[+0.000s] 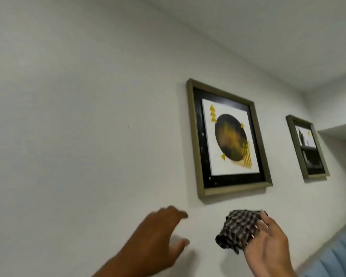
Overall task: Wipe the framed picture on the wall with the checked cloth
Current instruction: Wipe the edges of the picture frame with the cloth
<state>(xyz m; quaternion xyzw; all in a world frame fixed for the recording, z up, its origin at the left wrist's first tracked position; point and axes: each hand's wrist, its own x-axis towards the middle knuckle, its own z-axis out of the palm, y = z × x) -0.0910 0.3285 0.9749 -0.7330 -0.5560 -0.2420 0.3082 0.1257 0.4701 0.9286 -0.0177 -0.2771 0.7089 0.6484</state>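
Both hands raised below the framed picture (228, 137).
Right hand (268, 246) grips the bunched checked cloth (239, 228), just under the frame and not touching it; left hand (158, 238) is open with fingers spread, empty, near the white wall (88, 116). Farther right hangs a second frame (307, 146).

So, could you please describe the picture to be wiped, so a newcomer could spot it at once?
Two framed pictures hang on the white wall. Take the nearer picture, right above the checked cloth in the right hand. Unlike the far picture, it shows a dark circle with yellow triangles.
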